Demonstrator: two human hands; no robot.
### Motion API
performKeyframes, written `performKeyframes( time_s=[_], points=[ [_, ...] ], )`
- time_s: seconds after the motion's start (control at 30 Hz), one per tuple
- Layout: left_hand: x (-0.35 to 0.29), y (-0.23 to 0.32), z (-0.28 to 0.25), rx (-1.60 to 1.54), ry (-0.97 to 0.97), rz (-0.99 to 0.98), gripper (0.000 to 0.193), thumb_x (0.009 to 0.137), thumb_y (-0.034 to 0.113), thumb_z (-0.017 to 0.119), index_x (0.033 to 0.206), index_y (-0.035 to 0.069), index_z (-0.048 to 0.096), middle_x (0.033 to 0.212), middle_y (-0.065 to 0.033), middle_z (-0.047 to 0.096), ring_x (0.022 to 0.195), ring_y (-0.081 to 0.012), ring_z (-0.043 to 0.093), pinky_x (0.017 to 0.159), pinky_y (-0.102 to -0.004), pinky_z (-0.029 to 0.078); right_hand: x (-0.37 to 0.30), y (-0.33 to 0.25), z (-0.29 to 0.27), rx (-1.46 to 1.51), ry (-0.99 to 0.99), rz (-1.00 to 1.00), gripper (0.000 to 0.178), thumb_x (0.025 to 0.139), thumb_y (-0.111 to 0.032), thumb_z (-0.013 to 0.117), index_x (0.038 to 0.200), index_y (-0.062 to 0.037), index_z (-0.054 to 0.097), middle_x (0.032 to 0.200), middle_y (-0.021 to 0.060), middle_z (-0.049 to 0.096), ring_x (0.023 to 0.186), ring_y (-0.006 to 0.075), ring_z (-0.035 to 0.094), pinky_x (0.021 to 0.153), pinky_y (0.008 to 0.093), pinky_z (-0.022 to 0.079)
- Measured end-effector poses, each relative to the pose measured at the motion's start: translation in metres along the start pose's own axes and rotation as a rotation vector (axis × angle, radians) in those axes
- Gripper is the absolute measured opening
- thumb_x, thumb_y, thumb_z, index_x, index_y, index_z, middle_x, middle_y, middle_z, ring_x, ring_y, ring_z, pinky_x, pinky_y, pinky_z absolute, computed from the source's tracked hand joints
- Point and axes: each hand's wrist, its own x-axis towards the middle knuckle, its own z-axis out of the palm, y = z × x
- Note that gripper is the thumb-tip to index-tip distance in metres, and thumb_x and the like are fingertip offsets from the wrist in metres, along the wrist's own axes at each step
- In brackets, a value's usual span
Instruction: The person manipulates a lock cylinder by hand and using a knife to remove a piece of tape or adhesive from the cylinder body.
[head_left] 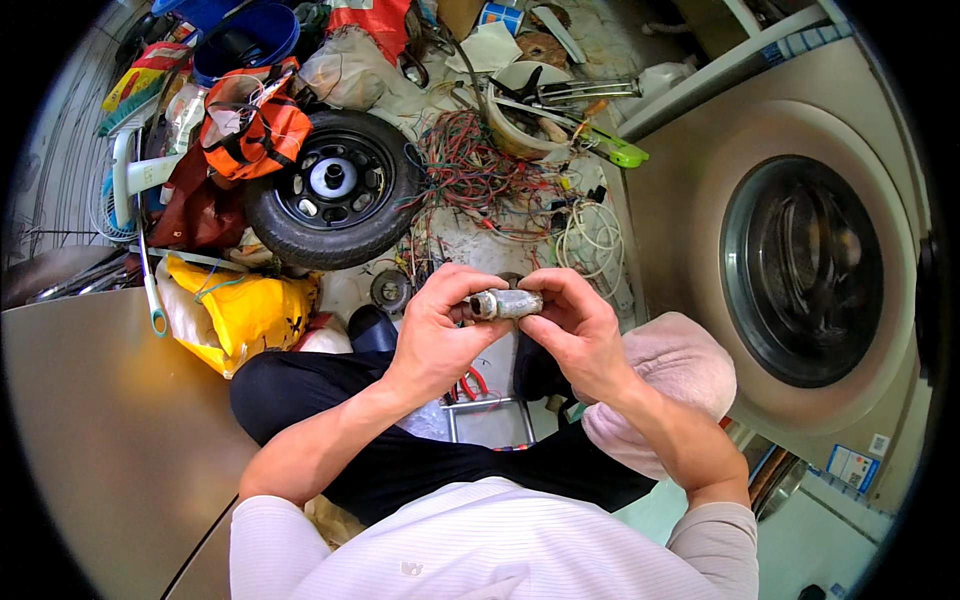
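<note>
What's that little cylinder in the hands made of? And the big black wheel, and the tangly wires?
The little cylinder looks like metal: greyish, worn, slightly shiny. The wheel's tyre is probably rubber, being dull black; its rim looks like painted metal, dark with glossy highlights. The wires seem plastic-coated, judging by their red and green colours. Their insides can't be told.

from my head, the camera looks steeply down and forward over my shirt (pixel 480 545), with my left hand (pixel 438 328) and right hand (pixel 580 328) near, mid-view, and a wheel (pixel 335 180) farther off left; outer edges bend, perhaps misleadingly.
</note>
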Motion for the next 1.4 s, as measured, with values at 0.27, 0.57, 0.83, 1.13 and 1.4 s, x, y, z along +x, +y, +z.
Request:
performKeyframes(
  time_s=[0.27,0.57,0.83,1.13,1.4],
  points=[
    [-0.001,-0.005,0.003,0.125,0.041,0.083,0.034,0.077,0.009,0.083,0.109,0.007,0.073,0.098,-0.0042,0.059,0.081,-0.013,0.059,0.067,-0.0258,0.048,-0.003,0.012,-0.001,0.024,-0.021,0.067,0.036,0.085,0.006,0.064,0.119,0.0014,0.058,0.108,0.007,0.061,0.096,0.0124,0.063,0.084,0.0269,0.054],
    [-0.002,0.003,0.006,0.27,0.042,0.093,0.033,0.077,0.012,0.082,0.108,0.006,0.073,0.091,-0.005,0.059,0.074,-0.0133,0.057,0.061,-0.0269,0.046,-0.001,-0.002,0.001,0.135,-0.151,0.262,0.034,0.091,0.004,0.058,0.125,0.0044,0.055,0.113,0.011,0.066,0.099,0.015,0.066,0.083,0.0294,0.057],
    [-0.003,-0.001,0.007,0.316,0.043,0.103,0.032,0.076,0.014,0.078,0.106,0.004,0.072,0.09,-0.0088,0.06,0.077,-0.0201,0.061,0.062,-0.0296,0.048,-0.001,-0.006,0.004,0.152,-0.208,0.319,0.032,0.095,-0.002,0.057,0.126,0.0042,0.055,0.109,0.0104,0.068,0.092,0.0148,0.068,0.076,0.0296,0.057],
    [-0.002,0.001,0.009,0.37,0.023,0.132,0.032,0.076,0.015,0.078,0.105,0.003,0.072,0.091,-0.0102,0.06,0.082,-0.0232,0.062,0.068,-0.0318,0.051,-0.002,-0.009,0.0,0.06,-0.246,0.372,0.027,0.098,-0.007,0.06,0.124,0.0018,0.057,0.106,0.0045,0.066,0.086,0.0117,0.065,0.075,0.0278,0.057],
    [0.002,-0.004,0.004,0.109,-0.009,-0.043,0.033,0.078,0.005,0.077,0.11,0.003,0.067,0.099,-0.0063,0.058,0.088,-0.0155,0.061,0.073,-0.0275,0.051,0.001,-0.017,-0.004,0.078,-0.027,0.256,0.034,0.088,0.003,0.065,0.121,0.002,0.057,0.094,0.0062,0.068,0.081,0.0105,0.065,0.072,0.0255,0.054]
  ],
)
